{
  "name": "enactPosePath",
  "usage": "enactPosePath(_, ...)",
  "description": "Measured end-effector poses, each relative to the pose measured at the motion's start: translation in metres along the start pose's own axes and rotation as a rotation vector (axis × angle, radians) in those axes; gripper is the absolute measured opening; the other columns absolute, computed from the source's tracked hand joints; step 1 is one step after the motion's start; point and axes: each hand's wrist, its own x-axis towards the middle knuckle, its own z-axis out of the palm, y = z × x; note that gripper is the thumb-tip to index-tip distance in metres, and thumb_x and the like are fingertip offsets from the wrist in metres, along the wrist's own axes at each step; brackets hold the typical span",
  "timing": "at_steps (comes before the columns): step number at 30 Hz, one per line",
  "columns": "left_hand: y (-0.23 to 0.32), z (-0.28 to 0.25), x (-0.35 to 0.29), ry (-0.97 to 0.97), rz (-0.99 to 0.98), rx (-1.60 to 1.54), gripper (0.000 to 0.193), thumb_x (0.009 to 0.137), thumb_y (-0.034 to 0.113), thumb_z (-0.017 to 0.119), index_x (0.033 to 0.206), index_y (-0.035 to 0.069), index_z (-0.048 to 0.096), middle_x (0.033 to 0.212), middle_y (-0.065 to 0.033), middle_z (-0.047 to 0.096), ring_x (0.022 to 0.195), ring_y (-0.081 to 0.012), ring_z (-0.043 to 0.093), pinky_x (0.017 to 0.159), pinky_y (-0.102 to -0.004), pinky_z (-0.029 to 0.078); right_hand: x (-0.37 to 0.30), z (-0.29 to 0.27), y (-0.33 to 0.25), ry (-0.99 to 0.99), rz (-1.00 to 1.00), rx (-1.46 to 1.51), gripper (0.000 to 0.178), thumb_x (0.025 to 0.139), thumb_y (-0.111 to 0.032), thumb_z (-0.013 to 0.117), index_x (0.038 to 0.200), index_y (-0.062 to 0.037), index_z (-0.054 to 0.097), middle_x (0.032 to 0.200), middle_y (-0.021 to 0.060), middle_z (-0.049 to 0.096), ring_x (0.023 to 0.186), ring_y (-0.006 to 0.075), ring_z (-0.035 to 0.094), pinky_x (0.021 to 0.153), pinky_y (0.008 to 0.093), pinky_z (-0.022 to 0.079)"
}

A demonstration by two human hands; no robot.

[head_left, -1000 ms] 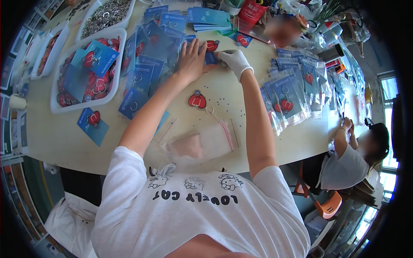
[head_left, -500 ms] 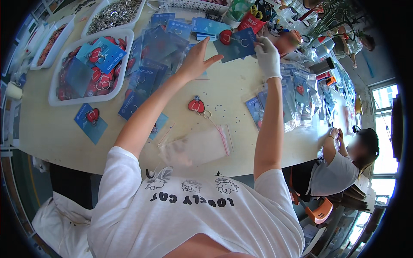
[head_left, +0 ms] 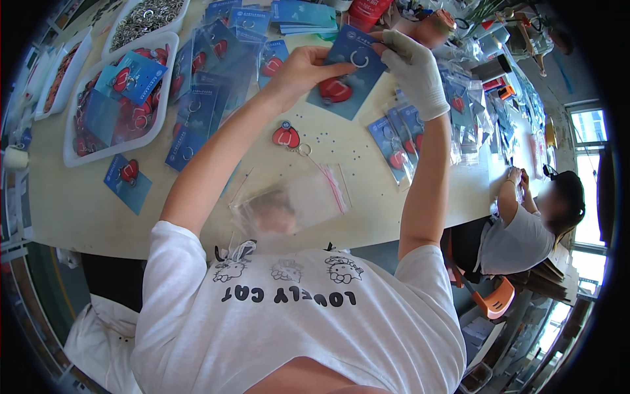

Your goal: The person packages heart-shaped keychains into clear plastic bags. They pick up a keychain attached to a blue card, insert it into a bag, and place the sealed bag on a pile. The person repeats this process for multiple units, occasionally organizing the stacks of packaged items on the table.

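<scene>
A blue backing card (head_left: 359, 85) with a red keychain (head_left: 335, 91) and its silver ring is held up over the far middle of the table. My bare left hand (head_left: 295, 77) pinches the card's left edge, thumb lying across its front. On the other side, my white-gloved right hand (head_left: 416, 73) grips the upper right edge, its bare fingertips behind or at the card. Nearer to me, a loose red keychain (head_left: 286, 136) lies flat on the table beside a clear plastic bag (head_left: 289, 205) with a pink seal strip.
Left stand white tubs: one with red keychains (head_left: 168, 72), another with metal rings (head_left: 146, 20). Carded keychains (head_left: 197, 111) overlap beside them; bagged ones (head_left: 398, 141) lie at right. A single card (head_left: 128, 184) lies near the left. Another person (head_left: 522, 230) sits at right.
The card has turned from lying sideways to upright and come nearer. My left hand, spread and apart from it before, now pinches its left edge. My right hand has kept its hold.
</scene>
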Motion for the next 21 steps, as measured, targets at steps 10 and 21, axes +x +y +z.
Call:
enactPosePath(10, 0.014, -0.003, -0.029, 0.425, 0.157, -0.154, 0.016, 0.084, 0.013, 0.071, 0.098, 0.005, 0.070, 0.091, -0.0014, 0.070, 0.081, -0.0050, 0.060, 0.076, -0.0212, 0.045, -0.070, 0.093, -0.012, 0.120, 0.344, 0.796, 0.044, 0.089, -0.027, 0.065, 0.117, 0.0043, 0.054, 0.098, 0.0060, 0.064, 0.082, 0.0120, 0.061, 0.079, 0.0257, 0.049)
enactPosePath(21, -0.007, 0.031, -0.165, 0.006, -0.059, 1.325, 0.057, 0.079, 0.032, 0.074, 0.117, 0.000, 0.047, 0.107, -0.0154, 0.056, 0.096, -0.0306, 0.056, 0.085, -0.0383, 0.044, -0.153, 0.062, 0.032, 0.508, 0.232, 0.517, 0.039, 0.087, 0.009, 0.052, 0.125, 0.0032, 0.043, 0.114, 0.0081, 0.058, 0.094, 0.0111, 0.064, 0.079, 0.0225, 0.049)
